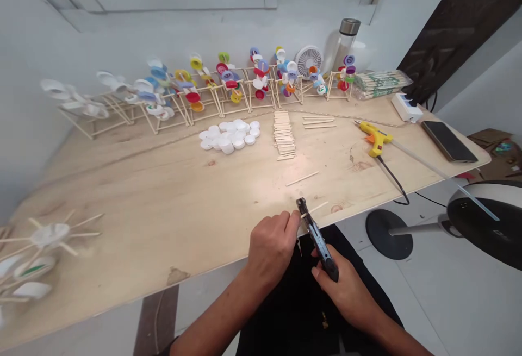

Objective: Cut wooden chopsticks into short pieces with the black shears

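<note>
My left hand (271, 247) is closed at the near edge of the wooden table (163, 193), its fingertips pinching a thin wooden stick (317, 207) that pokes out to the right. My right hand (346, 285) grips the dark handles of a pair of cutting pliers (316, 236). The pliers' jaws sit on the stick right beside my left fingertips. Both hands hover over my dark lap, just past the table edge.
A loose stick (302, 178), a stack of cut sticks (284, 134) and a pile of white bottle caps (230, 135) lie mid-table. Stick frames with coloured caps (228, 87) line the back. A yellow glue gun (376, 139), phone (447, 141), power strip (403, 107) and standing fan (485, 220) are to the right. Cap wheels (44, 242) lie at the left.
</note>
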Tool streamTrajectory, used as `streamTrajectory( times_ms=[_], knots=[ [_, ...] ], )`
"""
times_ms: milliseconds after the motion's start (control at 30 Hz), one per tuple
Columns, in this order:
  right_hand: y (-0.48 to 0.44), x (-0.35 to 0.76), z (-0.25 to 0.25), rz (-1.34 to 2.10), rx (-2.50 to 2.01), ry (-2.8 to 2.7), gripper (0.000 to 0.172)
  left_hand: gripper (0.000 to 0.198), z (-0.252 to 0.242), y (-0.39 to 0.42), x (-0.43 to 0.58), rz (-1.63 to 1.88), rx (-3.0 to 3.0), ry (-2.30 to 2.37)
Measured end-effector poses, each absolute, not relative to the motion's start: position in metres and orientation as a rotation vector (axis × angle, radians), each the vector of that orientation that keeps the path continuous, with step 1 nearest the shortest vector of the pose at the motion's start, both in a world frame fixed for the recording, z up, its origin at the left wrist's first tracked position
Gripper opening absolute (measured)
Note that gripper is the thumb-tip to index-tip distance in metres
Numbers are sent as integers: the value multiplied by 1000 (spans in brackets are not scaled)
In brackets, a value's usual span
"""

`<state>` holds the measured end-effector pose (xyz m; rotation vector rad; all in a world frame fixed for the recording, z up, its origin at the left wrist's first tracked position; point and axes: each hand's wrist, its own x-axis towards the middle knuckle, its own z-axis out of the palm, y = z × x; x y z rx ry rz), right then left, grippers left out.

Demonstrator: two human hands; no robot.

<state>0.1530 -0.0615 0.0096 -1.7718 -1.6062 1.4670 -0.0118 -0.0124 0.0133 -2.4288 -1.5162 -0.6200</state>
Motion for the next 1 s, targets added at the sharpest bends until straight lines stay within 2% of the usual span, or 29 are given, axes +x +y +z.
streamTrajectory(
  times_ms=[200, 467, 1000],
  knots=[
    [-62, 162, 13, 1273, -1832, -1751, 20, 23, 12, -12, -12, -575, -2485, -1406],
    [-65, 176, 14, 1153, -1760, -1850, 33, 18, 23, -11, -11, -864, -2889, -1498],
    [-69, 183, 16, 1141, -1654, -1857, 29, 26, 51, -1, -19, -1101, -3646, -1914]
  ],
)
